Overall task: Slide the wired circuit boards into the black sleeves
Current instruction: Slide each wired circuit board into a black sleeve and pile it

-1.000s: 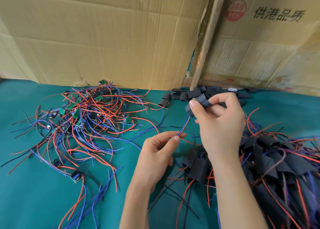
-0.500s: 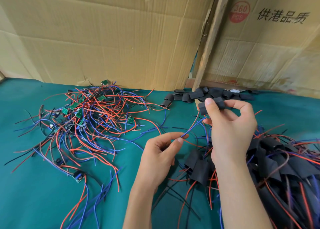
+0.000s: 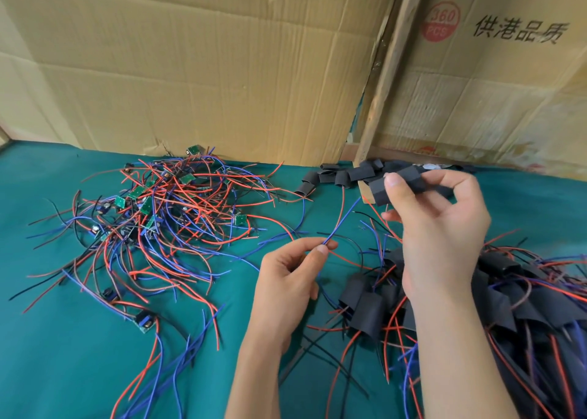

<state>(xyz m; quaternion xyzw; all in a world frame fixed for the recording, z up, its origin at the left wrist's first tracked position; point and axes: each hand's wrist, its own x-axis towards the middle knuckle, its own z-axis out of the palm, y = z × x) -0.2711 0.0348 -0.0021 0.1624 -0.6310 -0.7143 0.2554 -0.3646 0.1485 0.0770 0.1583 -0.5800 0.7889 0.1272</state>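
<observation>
My right hand pinches a black sleeve between thumb and fingers, raised over the table. Blue and red wires hang out of the sleeve's lower end. My left hand pinches the end of the blue wire between thumb and forefinger. The board inside the sleeve is hidden. A tangle of bare wired circuit boards with small green boards lies to the left. Empty black sleeves lie at the back centre. A heap of sleeved boards is at the right.
Everything lies on a green cloth. Cardboard sheets and a wooden slat stand upright along the back edge. One loose board with a blue part lies apart near the front left.
My right hand has carried the sleeve up and to the right, away from my left hand. The blue wire between them is now stretched longer. My left hand has hardly moved.
</observation>
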